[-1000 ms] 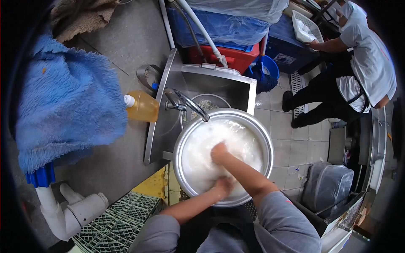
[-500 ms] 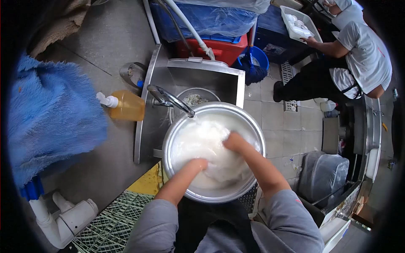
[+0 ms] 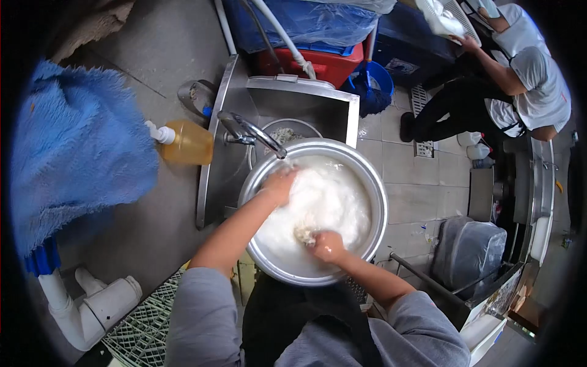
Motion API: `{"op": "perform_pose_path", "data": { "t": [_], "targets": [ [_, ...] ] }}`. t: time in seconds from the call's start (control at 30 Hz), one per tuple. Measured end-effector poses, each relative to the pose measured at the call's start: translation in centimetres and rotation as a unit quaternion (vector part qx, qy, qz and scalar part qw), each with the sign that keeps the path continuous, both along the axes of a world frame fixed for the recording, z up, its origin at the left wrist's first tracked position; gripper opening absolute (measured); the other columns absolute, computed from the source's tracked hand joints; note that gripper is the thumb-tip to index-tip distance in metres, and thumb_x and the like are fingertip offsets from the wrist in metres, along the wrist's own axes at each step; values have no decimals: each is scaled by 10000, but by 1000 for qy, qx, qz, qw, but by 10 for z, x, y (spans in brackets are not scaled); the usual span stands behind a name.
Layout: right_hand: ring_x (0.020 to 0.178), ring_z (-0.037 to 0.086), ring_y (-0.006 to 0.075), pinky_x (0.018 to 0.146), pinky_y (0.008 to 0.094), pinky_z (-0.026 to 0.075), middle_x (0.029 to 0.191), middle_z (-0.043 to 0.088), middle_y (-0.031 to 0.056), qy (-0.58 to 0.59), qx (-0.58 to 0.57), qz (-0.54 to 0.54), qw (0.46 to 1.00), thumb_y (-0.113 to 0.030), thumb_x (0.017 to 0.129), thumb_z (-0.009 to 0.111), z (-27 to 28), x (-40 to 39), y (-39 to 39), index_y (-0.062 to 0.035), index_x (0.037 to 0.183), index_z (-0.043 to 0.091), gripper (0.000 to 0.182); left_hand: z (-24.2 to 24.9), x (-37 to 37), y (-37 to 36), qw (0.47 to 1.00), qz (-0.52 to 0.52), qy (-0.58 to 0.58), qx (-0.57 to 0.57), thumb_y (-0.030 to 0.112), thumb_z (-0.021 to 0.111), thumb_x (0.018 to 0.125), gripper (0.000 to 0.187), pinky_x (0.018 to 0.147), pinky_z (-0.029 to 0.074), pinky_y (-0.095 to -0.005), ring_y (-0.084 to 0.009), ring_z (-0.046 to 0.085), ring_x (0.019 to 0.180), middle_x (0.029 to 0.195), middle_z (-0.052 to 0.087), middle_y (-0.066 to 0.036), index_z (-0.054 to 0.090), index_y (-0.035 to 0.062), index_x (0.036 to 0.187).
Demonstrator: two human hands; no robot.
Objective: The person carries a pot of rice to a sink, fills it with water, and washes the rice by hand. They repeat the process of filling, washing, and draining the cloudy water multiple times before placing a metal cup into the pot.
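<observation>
A wide metal pot (image 3: 378, 226) holds milky white water (image 3: 330, 196) that swirls and froths. My left hand (image 3: 280, 185) is at the pot's far left side, under the faucet (image 3: 251, 136), fingers stretched out and partly in the water. Closer to me, my right hand (image 3: 328, 246) is curled at the water's surface, with a clump of wet rice (image 3: 304, 233) at its fingers. From the spout, water runs into the pot beside my left hand. Whatever lies deeper in the pot is hidden by the cloudy water.
Behind the pot is a steel sink (image 3: 214, 165) with a strainer (image 3: 309, 127) holding pale bits. To the left are a soap bottle (image 3: 186, 142) and a blue towel (image 3: 92, 159). A co-worker (image 3: 532, 79) holds a white basket (image 3: 461, 18) at the upper right, beside another person.
My left hand has moved away from me toward the faucet, while my right hand has come nearer and lifted, showing rice. The co-worker's basket has shifted up and right.
</observation>
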State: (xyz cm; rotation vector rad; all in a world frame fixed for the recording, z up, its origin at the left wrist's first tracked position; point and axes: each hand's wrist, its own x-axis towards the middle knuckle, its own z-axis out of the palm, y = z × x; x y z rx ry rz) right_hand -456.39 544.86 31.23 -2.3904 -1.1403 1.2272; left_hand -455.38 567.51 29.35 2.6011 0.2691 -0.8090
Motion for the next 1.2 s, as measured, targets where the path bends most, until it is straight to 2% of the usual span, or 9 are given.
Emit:
{"op": "perform_pose_path", "data": {
  "t": [0.13, 0.23, 0.53, 0.57, 0.8, 0.9, 1.0, 1.13, 1.2],
  "targets": [
    [880, 588, 309, 750, 424, 455, 937, 603, 198, -86, 177, 230, 953, -376, 804, 521, 1, -30, 3, -85, 829, 651, 320, -8, -47, -10, 989, 118, 90, 1, 57, 613, 681, 652, 854, 461, -426, -357, 564, 1000, 1106, 535, -274, 356, -26, 1274],
    [1065, 494, 288, 863, 429, 379, 1069, 557, 194, 104, 5, 288, 952, -311, 810, 520, -43, -21, 13, -69, 911, 619, 281, -34, -79, -21, 990, 106, 94, 6, 112, 561, 732, 450, 802, 487, -426, -353, 609, 907, 995, 606, -235, 476, -33, 1149],
    [1149, 481, 261, 999, 353, 344, 1241, 517, 140, 54, 7, 109, 993, -351, 893, 380, -47, 78, 69, -128, 1205, 541, 416, 6, -105, -115, 974, -46, 177, -133, 302, 495, 779, 354, 793, 479, -417, -312, 625, 881, 955, 639, -192, 668, 7, 871],
    [1091, 528, 276, 953, 381, 390, 1186, 559, 135, 34, -107, 213, 971, -407, 890, 351, -81, 93, 89, -161, 1179, 563, 435, -11, -106, -132, 972, -77, 164, -152, 320, 478, 803, 371, 793, 477, -423, -317, 623, 879, 951, 642, -182, 668, 11, 877],
    [994, 577, 338, 899, 426, 414, 1016, 609, 225, -74, -112, -27, 991, -658, 830, 310, -17, 127, 56, 0, 1116, 554, 758, -34, -99, -159, 949, -34, 40, -310, 299, 415, 888, 349, 921, 410, -404, -310, 550, 1047, 1145, 576, -148, 619, 80, 1067],
    [896, 607, 367, 824, 428, 458, 944, 635, 205, -87, -97, -50, 990, -679, 804, 349, -63, 120, 27, 25, 1197, 462, 814, -18, -72, -119, 971, -33, 134, -193, 266, 428, 882, 351, 984, 359, -387, -300, 483, 1143, 1240, 515, -127, 559, 121, 1175],
    [838, 620, 367, 780, 438, 469, 918, 637, 218, -101, -83, -26, 991, -665, 809, 349, -52, 79, -1, 42, 1151, 496, 799, -54, -58, -89, 989, -2, 74, -126, 259, 440, 875, 353, 984, 360, -387, -303, 475, 1151, 1247, 509, -124, 557, 125, 1180],
    [935, 594, 341, 780, 419, 463, 923, 619, 230, -19, -157, 160, 974, -353, 802, 492, -23, 35, 1, 35, 1079, 546, 480, -84, -40, -39, 997, 20, 23, -65, 250, 456, 866, 357, 984, 361, -388, -308, 465, 1161, 1257, 501, -121, 555, 131, 1187],
    [952, 585, 334, 776, 411, 467, 915, 615, 230, 39, -3, 176, 984, -265, 769, 504, -74, 1, -29, 26, 1062, 545, 415, -105, -38, -26, 998, 49, -7, -31, 245, 464, 861, 360, 984, 362, -388, -310, 460, 1166, 1262, 497, -119, 553, 134, 1191]
  ]
}}
